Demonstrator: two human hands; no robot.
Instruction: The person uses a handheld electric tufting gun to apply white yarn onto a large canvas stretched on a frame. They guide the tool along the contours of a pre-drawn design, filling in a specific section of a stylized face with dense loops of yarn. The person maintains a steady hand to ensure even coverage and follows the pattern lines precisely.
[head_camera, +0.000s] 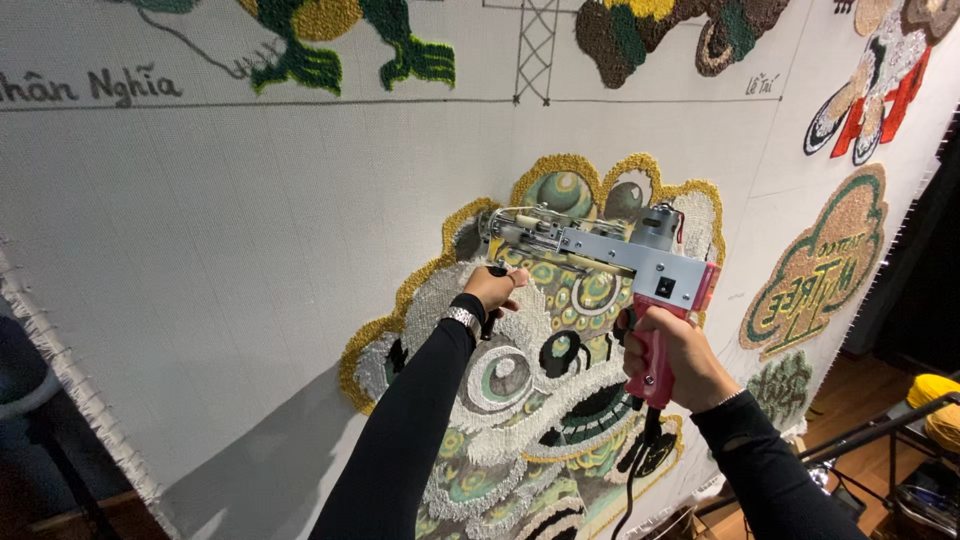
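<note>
A tufting gun (600, 250) with a grey metal body and a pink grip is pressed nose-first against a stretched white cloth (230, 240). My right hand (672, 355) is closed around the pink grip. My left hand (495, 290), with a metal watch at the wrist, grips the black front handle under the gun's nose. The nose sits at the upper left of a tufted lion-head design (520, 400) in white, green, grey and mustard yarn. A black cable (632, 480) hangs from the grip.
Other tufted pieces dot the cloth: a green and yellow figure (340, 40) at top, a brown one (660, 35), a red and white one (875, 90), a green emblem (820, 270) at right. A yellow yarn cone (935, 400) and a black stand (880, 435) stand at lower right.
</note>
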